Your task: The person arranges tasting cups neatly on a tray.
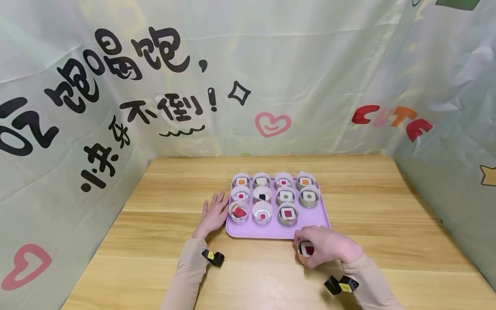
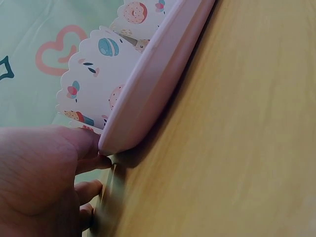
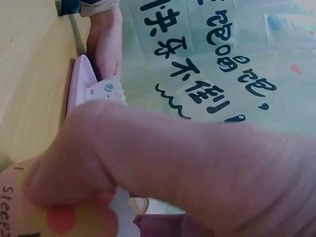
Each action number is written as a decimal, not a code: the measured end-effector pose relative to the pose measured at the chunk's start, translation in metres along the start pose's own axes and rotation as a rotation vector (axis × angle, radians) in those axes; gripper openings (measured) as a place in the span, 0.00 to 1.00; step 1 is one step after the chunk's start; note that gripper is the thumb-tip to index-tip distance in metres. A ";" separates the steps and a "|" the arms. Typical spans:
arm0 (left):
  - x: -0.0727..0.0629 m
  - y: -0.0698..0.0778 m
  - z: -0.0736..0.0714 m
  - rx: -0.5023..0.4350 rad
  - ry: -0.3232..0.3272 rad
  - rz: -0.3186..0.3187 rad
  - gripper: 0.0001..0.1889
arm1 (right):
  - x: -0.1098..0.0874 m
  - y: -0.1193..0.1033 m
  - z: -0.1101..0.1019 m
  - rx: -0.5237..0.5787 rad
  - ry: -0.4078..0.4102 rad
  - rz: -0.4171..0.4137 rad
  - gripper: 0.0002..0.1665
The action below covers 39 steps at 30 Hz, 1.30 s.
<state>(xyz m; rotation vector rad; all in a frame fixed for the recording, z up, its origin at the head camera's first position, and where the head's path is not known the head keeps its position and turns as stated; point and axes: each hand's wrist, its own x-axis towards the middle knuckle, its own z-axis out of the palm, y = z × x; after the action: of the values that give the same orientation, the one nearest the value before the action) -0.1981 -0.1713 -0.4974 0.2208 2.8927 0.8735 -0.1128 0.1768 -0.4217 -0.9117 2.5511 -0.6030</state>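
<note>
My right hand (image 1: pixel 328 243) grips a paper cup (image 1: pixel 302 257) just off the near right corner of the lilac tray (image 1: pixel 255 232). Inside that cup is a toy-like sushi roll (image 1: pixel 307 249) with a dark wrap, white filling and red centre. In the right wrist view, the thumb presses the cup's printed orange-pink wall (image 3: pixel 94 223), which bears lettering. With fingers spread and mostly straight, my left hand (image 1: pixel 214 214) rests at the tray's left edge. The left wrist view shows its thumb and a finger touching the tray's corner (image 2: pixel 116 143).
Several scalloped paper cups (image 1: pixel 261 216) stand in rows on the tray, most holding sushi-like pieces; one holds a red-topped piece (image 1: pixel 239 211). Bare tray surface shows at its near right. Around it lies the wooden table (image 1: pixel 166 206), with printed cloth (image 1: pixel 310 77) hanging behind and beside it.
</note>
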 end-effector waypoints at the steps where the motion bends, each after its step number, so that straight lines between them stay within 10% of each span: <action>1: 0.000 0.000 0.000 0.000 -0.004 -0.004 0.27 | 0.000 0.001 -0.001 0.010 0.003 -0.010 0.21; 15: 0.001 -0.001 0.001 0.008 -0.005 -0.008 0.27 | 0.005 0.012 -0.006 0.043 0.211 -0.251 0.17; 39: 0.000 0.000 -0.001 0.001 -0.008 -0.006 0.27 | -0.006 0.029 -0.022 0.035 0.416 -0.089 0.27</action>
<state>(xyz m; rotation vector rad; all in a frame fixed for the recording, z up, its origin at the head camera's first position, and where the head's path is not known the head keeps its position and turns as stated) -0.1981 -0.1718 -0.4967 0.2157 2.8855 0.8682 -0.1336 0.2067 -0.4167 -0.9761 2.8596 -0.9467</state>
